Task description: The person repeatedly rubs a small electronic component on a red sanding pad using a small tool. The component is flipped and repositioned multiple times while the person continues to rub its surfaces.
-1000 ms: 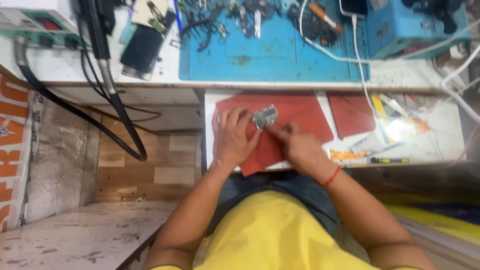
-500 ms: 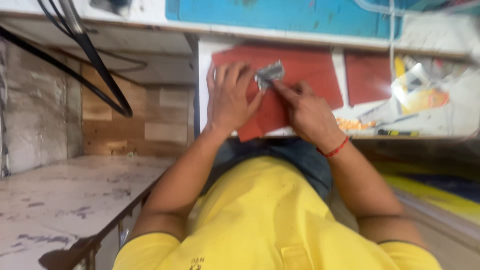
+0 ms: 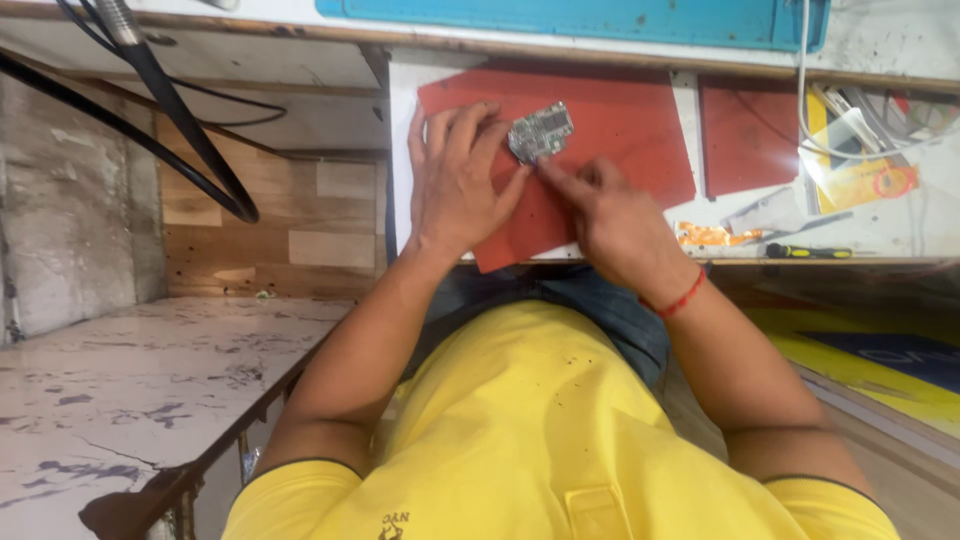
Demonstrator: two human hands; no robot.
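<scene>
I see a white desk [image 3: 400, 150] carrying a big red mat [image 3: 630, 130], and on the mat a small grey circuit board [image 3: 540, 131]. My left hand [image 3: 460, 180] lies flat on the mat, fingers spread, fingertips pinning the board's left edge rather than closed around it. My right hand [image 3: 610, 215] is loosely curled with the forefinger out, its tip touching the board's lower edge; it grips nothing that I can see. I judge this to be the steadying-and-probing step on the board; the next move would call for a light, exact touch. To the right lie a second red mat [image 3: 750, 135], a yellow packet [image 3: 865, 180] in clear wrap, an orange scrap [image 3: 705, 236] and a screwdriver [image 3: 810, 251].
</scene>
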